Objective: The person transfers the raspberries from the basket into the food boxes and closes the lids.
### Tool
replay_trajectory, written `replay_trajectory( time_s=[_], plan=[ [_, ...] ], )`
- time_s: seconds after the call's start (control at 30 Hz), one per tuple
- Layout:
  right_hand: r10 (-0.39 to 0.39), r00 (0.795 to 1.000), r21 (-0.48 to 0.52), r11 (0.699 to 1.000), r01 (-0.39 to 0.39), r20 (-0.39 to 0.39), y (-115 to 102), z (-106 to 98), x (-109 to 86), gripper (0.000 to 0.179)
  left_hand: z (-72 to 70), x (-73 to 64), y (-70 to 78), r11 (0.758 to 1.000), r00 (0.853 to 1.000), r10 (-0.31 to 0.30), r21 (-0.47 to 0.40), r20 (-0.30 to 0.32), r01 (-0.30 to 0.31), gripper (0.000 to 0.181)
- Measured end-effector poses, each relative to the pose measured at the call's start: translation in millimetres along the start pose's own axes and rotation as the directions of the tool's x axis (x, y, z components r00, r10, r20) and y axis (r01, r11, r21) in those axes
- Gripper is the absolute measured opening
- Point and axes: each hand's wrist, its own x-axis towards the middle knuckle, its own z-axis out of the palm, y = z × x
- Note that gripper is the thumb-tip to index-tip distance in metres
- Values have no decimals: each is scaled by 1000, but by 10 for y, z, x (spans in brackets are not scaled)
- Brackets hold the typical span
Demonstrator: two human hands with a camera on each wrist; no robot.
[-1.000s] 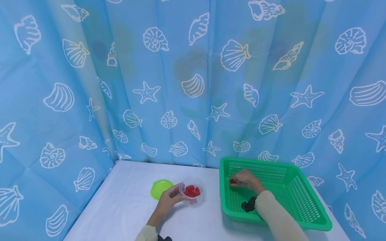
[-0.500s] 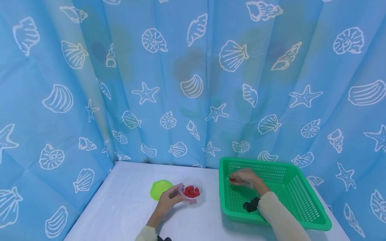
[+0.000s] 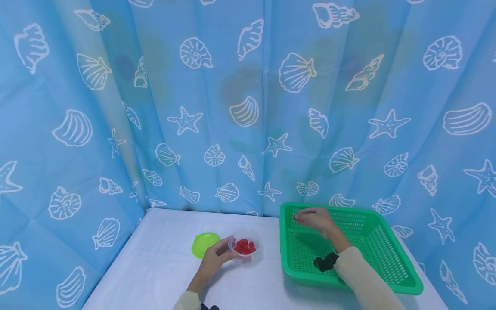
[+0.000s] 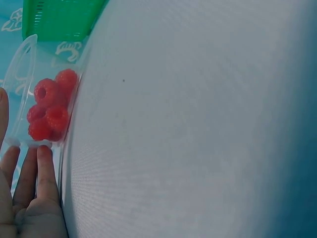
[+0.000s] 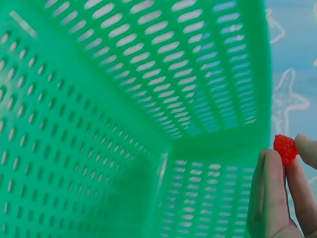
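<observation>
A clear plastic tub [image 3: 248,234] stands on the white table with several red raspberries [image 3: 245,247] inside. My left hand [image 3: 212,259] holds the tub from its left side; in the left wrist view fingertips [image 4: 44,154] touch its wall [image 4: 30,55]. Over the left back part of the green basket [image 3: 286,258], my right hand [image 3: 319,222] pinches one raspberry [image 5: 285,148] between thumb and fingers. That berry is near rim height, and only a bit of it shows in the head view.
A lime-green lid [image 3: 204,245] lies on the table [image 3: 155,262], left of the tub and behind the left hand. A blue curtain [image 3: 217,107] with white shell prints hangs behind and at the sides. A black wrist device [image 3: 326,261] sits on the right wrist, above the basket floor.
My right hand has lifted the raspberry from lower in the basket up toward its back left rim. The left hand and the tub stay in place.
</observation>
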Motion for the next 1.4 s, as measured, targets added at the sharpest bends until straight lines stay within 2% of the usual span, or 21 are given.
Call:
replay_trajectory(
  time_s=[0.13,0.27,0.4,0.73,0.9,1.1,1.27,1.4],
  plan=[
    [-40,999,4,999,40,13,-121,85,-55,45,-5,-5,2,1000,1000,-8,-1,-3,8,68],
    [-112,993,-76,990,115,35,-212,214,-105,42,-1,-19,10,1000,1000,-4,-10,-2,4,66],
    [-181,983,-163,970,181,15,-259,369,-143,35,9,-22,11,1000,1000,0,-16,0,0,65],
    [-246,969,-235,944,233,-27,-392,904,-240,20,10,-31,47,1000,1000,-15,13,-4,15,64],
    [-267,963,-228,940,255,-22,-364,1147,-248,20,14,-36,59,1000,1000,8,27,-10,-8,62],
    [-271,961,-282,927,246,-54,-266,1442,-349,18,16,-27,25,999,1000,6,37,-14,-5,63],
    [-319,944,-366,892,267,-89,-179,1662,-480,18,5,-24,15,1000,1000,18,23,-7,-18,64],
    [-338,930,-375,888,266,-142,-68,1836,-532,20,-2,-17,-4,999,1000,31,-21,-4,-31,64]
  ],
)
